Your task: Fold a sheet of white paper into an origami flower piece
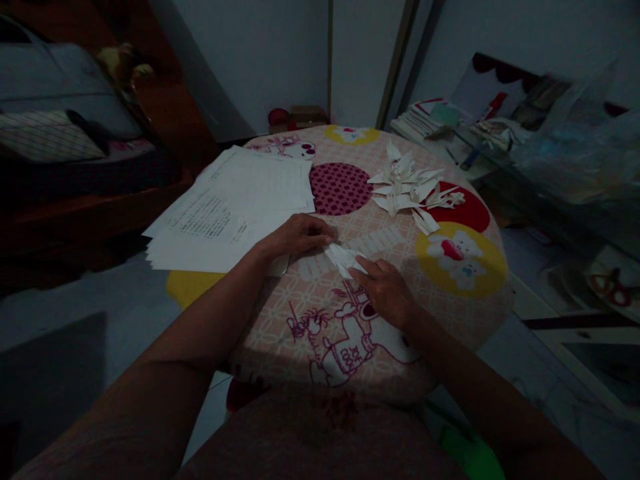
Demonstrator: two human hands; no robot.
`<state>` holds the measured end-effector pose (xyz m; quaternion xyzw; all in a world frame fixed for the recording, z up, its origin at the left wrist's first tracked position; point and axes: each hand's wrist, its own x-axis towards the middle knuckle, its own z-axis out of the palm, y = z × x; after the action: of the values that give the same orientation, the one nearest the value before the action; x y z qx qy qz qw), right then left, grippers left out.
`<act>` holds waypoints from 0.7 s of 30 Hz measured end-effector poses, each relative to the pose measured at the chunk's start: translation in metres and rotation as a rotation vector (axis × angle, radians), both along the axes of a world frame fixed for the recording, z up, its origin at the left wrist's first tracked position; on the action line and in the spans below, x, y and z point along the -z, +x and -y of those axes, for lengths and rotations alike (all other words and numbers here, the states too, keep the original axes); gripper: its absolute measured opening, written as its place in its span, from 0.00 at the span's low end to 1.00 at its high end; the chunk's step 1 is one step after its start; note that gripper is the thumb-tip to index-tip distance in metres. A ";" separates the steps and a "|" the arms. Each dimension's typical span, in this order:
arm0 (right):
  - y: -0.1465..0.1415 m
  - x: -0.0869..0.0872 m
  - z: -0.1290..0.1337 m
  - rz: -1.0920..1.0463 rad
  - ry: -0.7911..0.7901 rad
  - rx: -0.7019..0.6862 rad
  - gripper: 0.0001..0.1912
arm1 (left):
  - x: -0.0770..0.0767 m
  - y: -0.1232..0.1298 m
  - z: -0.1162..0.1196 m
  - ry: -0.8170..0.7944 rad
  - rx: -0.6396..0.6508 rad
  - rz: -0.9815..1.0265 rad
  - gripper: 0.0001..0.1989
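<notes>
A small folded piece of white paper (341,259) is held low over the patterned tablecloth, between my two hands. My left hand (300,235) pinches its left end with thumb and fingers. At the other end, my right hand (383,287) grips the paper, fingers closed over its edge. Beyond my right hand lies a pile of folded paper cranes (400,180). To the left, a fanned stack of printed sheets (235,200) reaches close to my left wrist. The fine creases of the held paper are too small and dim to make out.
The round table (280,347) has a cloth with cartoon figures. On the right stands a glass-topped cabinet (500,180) with papers and a plastic bag (575,153). A wooden bench (165,127) with bags is at the left. A small box (307,115) sits behind the table.
</notes>
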<state>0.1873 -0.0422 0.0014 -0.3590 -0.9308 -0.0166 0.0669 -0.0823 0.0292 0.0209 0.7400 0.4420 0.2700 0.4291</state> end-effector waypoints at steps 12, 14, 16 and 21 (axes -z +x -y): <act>0.002 0.007 0.000 -0.050 0.004 -0.007 0.24 | 0.003 0.005 -0.001 -0.256 -0.080 0.236 0.12; 0.002 0.007 0.000 -0.064 0.006 -0.007 0.23 | -0.001 0.001 0.000 -0.244 -0.078 0.242 0.11; 0.001 0.006 0.000 -0.061 0.002 -0.010 0.23 | -0.004 0.001 0.002 -0.225 -0.090 0.209 0.09; 0.002 0.003 0.000 -0.048 -0.026 -0.004 0.23 | -0.010 0.005 0.004 -0.102 -0.044 0.060 0.05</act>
<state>0.1891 -0.0417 -0.0019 -0.3584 -0.9297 0.0043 0.0847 -0.0770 0.0252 0.0305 0.6988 0.4583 0.2784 0.4733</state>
